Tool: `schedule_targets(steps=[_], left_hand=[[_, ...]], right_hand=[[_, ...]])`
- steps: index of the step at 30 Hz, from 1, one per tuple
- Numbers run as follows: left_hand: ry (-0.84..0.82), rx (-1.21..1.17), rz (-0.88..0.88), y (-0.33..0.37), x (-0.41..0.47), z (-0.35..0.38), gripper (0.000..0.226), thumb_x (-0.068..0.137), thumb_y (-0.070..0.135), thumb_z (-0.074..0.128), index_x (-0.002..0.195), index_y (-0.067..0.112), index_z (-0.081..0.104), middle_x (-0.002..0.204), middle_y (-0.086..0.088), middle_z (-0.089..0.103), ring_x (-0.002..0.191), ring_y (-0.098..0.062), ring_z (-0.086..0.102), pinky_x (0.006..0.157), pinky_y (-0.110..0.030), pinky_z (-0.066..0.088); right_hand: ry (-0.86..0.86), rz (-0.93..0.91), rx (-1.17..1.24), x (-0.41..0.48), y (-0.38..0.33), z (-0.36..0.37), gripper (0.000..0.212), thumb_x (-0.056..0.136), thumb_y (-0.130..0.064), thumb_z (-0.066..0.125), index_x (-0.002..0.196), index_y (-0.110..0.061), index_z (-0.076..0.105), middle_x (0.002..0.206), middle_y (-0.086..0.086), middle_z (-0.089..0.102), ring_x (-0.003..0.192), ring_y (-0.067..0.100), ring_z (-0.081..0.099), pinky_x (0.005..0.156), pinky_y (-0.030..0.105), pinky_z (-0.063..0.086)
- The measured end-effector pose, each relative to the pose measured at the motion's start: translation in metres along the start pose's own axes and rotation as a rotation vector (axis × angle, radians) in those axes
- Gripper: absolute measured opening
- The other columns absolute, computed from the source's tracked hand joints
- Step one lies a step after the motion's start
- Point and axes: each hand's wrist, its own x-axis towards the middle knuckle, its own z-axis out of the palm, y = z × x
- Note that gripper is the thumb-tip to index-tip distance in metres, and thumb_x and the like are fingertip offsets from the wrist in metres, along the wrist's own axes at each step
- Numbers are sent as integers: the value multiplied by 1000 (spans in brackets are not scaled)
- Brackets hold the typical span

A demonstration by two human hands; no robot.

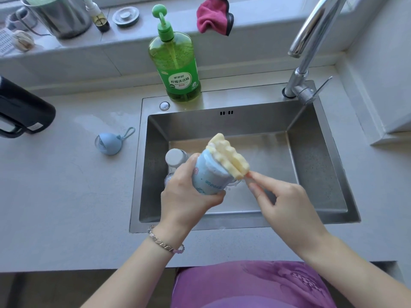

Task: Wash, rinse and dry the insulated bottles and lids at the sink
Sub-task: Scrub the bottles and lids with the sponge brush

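Our left hand (184,196) grips the pale blue insulated bottle (209,176), tilted over the sink (311,152). Our right hand (282,201) pinches the sponge brush (229,155) against its mouth. We judge washing barely begun: white bottle (175,157), blue lid (110,143), rinsing and drying remain.

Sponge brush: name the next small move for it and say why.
Probably drag the sponge brush across the raised end of the blue bottle, scrubbing it. Its foam head lies against that end, outside the bottle. The right hand pinches the handle in its fingers, and the left hand grips the bottle's body, tilted over the sink.
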Motion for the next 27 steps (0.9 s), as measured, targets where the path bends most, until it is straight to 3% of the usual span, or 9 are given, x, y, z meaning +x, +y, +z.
schedule_targets(steps=[5,8,10,14,17,19,23,25,27], left_hand=[[12,49,61,2,-1,-4,67,50,42,75,112,42,49,87,20,55,82,-7,52,67,-32,51],[4,71,62,5,1,-5,68,53,36,81,115,35,52,85,19,53,82,-8,53,67,-32,50],[-4,98,53,4,1,-5,70,54,36,82,117,34,51,82,21,51,82,-9,53,68,-32,50],[6,154,136,6,-1,-9,71,50,44,72,117,39,49,96,18,58,88,-9,53,68,-33,52],[38,89,-43,4,13,-16,68,52,41,77,115,40,50,94,15,58,88,-13,56,72,-33,50],[33,110,-35,6,16,-17,67,53,40,78,115,38,51,93,14,58,87,-14,56,71,-33,50],[-58,194,99,19,6,-9,71,55,41,79,119,37,49,94,16,54,88,-11,54,71,-32,49],[-38,156,32,14,10,-11,70,55,39,79,118,39,49,94,16,56,88,-11,55,72,-34,50],[1,103,-46,5,16,-15,65,55,38,79,113,40,50,91,14,58,85,-12,56,71,-36,52]], right_hand=[[43,82,70,4,4,-3,25,89,-22,60,112,-18,68,91,-1,75,73,13,65,67,24,44],[25,-12,26,-1,-3,-1,27,89,-19,58,114,-18,67,77,-1,73,54,1,53,54,11,36],[-1,-26,50,-3,-8,1,27,89,-19,58,114,-21,67,73,0,72,50,0,49,52,12,35],[38,96,47,2,9,-6,25,88,-14,62,112,-18,68,92,-1,74,76,6,65,68,18,43],[19,-17,15,-12,-2,-9,26,87,-17,60,111,-18,69,66,-5,68,51,-3,47,51,8,31],[43,-92,-27,-14,-9,-9,29,84,-16,57,111,-16,69,58,-14,52,50,-9,41,51,4,27],[85,-37,-83,1,4,-11,31,86,-22,53,113,-17,68,58,-18,53,56,-14,43,52,19,28],[55,-44,-119,-4,8,-11,31,86,-23,52,113,-19,68,54,-18,44,56,-12,42,52,22,26],[36,-65,-149,-11,8,-15,31,86,-23,53,113,-22,67,60,-11,55,56,-2,39,50,22,27]])
